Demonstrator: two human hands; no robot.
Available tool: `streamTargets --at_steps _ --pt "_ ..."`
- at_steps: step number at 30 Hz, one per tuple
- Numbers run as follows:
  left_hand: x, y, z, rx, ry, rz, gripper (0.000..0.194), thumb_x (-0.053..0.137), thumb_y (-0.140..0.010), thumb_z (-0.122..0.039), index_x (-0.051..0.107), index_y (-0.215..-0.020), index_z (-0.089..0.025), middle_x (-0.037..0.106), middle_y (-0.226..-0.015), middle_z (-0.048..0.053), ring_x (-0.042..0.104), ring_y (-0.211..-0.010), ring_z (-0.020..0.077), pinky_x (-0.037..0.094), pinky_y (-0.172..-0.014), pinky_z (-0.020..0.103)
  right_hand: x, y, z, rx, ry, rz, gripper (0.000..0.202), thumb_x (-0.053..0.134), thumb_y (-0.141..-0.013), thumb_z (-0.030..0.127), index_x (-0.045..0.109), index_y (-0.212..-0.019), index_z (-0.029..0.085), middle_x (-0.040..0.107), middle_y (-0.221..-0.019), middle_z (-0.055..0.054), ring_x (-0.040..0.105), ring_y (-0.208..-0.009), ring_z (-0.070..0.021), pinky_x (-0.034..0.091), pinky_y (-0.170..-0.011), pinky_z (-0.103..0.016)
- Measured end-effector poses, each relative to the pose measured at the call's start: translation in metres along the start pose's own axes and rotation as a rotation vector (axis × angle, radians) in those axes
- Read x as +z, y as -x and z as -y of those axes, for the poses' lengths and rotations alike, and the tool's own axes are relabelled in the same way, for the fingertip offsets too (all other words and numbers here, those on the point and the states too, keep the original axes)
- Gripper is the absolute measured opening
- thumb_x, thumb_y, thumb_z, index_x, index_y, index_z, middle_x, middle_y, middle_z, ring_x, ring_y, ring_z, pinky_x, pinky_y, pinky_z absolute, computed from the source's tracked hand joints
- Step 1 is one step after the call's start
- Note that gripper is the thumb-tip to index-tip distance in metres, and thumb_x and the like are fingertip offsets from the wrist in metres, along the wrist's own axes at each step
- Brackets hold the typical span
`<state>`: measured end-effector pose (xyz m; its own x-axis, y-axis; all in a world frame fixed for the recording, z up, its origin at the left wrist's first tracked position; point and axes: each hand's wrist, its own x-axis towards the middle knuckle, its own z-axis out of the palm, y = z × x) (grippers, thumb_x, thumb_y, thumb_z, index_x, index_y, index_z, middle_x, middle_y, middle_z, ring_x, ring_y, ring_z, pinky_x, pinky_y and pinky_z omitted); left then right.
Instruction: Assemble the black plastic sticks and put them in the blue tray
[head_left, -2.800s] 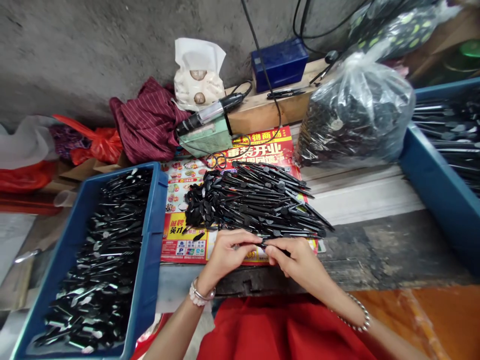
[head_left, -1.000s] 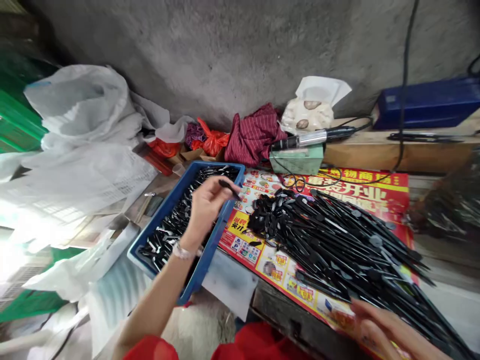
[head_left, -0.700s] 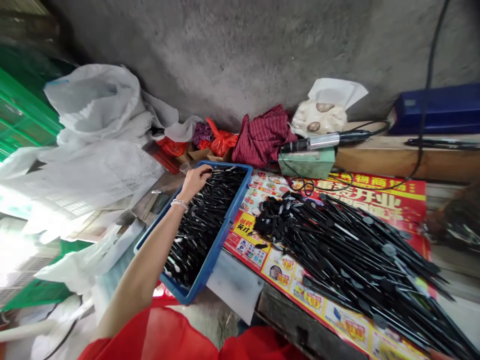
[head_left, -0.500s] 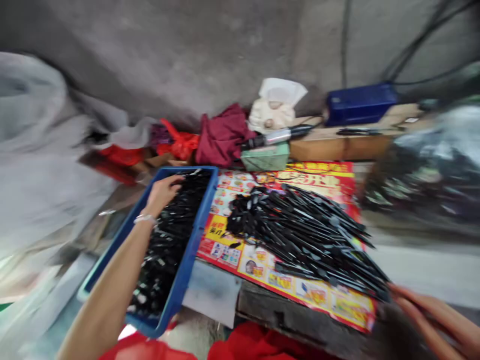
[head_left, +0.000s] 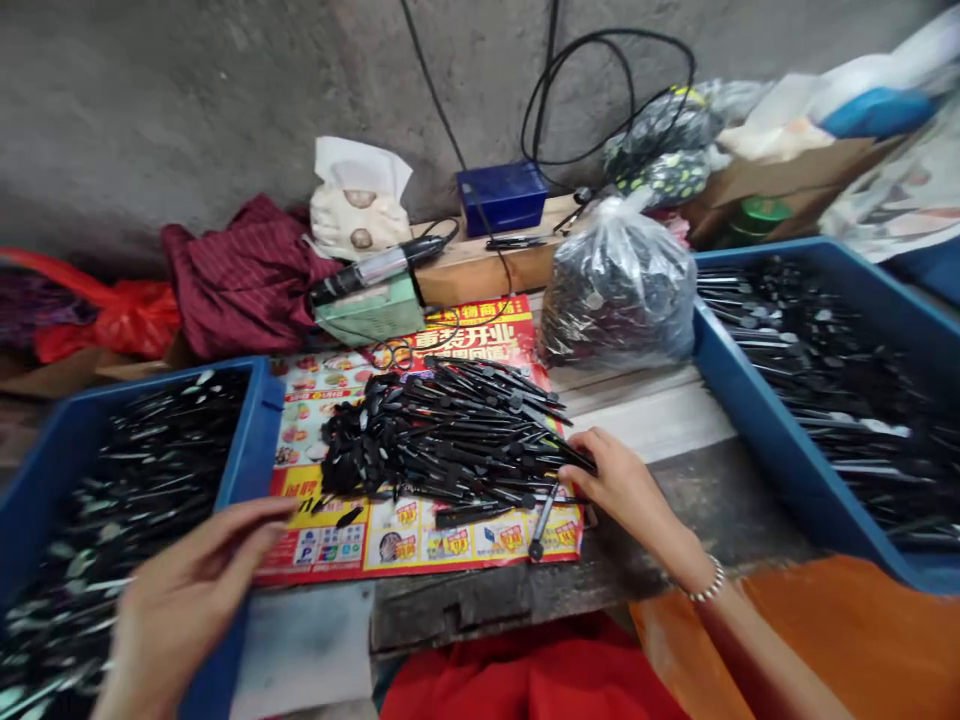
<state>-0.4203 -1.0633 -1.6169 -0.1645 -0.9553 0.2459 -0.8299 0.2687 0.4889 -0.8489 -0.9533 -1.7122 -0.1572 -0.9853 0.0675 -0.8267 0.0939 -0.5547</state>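
Observation:
A pile of slender black pieces (head_left: 457,430), some with small round discs on them, lies on a red and yellow printed sheet (head_left: 322,570). At the pile's right end my right hand (head_left: 611,475) has its fingers closed on the ends of some slender black pieces; how many I cannot tell. One of them points down toward the front edge. My left hand (head_left: 199,580), a little blurred, hovers over the near right rim of the left blue bin (head_left: 251,430). Its fingers stretch toward the sheet, thumb apart, with nothing visible in them. More black pieces fill that bin.
A second blue bin (head_left: 720,370) of black pieces stands at right, beside a clear plastic bag (head_left: 622,290) of dark pieces. Behind the sheet, a cylindrical corded tool (head_left: 382,268) rests on a green box (head_left: 375,312). A dark blue box (head_left: 502,198) and loose cables are near the wall.
The view has swung right, bringing the right bin into sight. My left hand has left the left bin's contents for its near right rim. My right hand remains at the pile's right end.

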Motion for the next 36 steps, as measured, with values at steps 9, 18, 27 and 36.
streamTargets --at_steps 9,18,27,36 --pt "0.056 0.042 -0.026 0.132 0.048 0.172 0.022 0.051 -0.089 -0.022 0.069 -0.101 -0.018 0.073 -0.103 0.007 0.068 -0.099 0.0209 0.053 -0.093 0.034 -0.009 0.028 -0.024 -0.035 0.142 -0.133 0.046 0.036 -0.093 0.059 0.064 -0.094 0.022 0.070 -0.092 -0.008 0.067 -0.077 -0.0277 0.046 -0.068 -0.038" --pt "0.082 0.042 -0.008 0.096 -0.118 0.165 0.020 0.045 -0.088 -0.016 0.064 -0.095 -0.016 0.066 -0.101 0.011 0.061 -0.100 0.0256 0.049 -0.092 0.043 -0.011 0.057 0.006 -0.081 -0.078 -0.142 0.024 0.049 -0.093 0.037 0.064 -0.105 0.022 0.072 -0.103 -0.009 0.069 -0.092 -0.0246 0.055 -0.078 -0.034" --pt "0.085 0.037 -0.014 -0.025 0.222 0.185 0.022 0.056 -0.084 -0.031 0.065 -0.097 -0.017 0.070 -0.095 0.005 0.067 -0.079 0.0184 0.055 -0.074 0.029 0.027 0.062 0.052 -0.166 -0.110 -0.034 0.024 0.044 -0.096 0.022 0.064 -0.108 0.017 0.070 -0.105 -0.009 0.066 -0.096 -0.0222 0.055 -0.086 -0.037" --pt "0.082 0.032 -0.060 -0.122 0.555 0.389 0.019 0.063 -0.079 -0.030 0.073 -0.089 -0.017 0.073 -0.087 0.005 0.068 -0.079 0.0174 0.054 -0.069 0.023 0.017 0.056 0.055 -0.125 -0.342 0.017 0.029 0.041 -0.097 0.021 0.065 -0.113 0.019 0.065 -0.099 -0.009 0.064 -0.091 -0.0183 0.053 -0.079 -0.030"
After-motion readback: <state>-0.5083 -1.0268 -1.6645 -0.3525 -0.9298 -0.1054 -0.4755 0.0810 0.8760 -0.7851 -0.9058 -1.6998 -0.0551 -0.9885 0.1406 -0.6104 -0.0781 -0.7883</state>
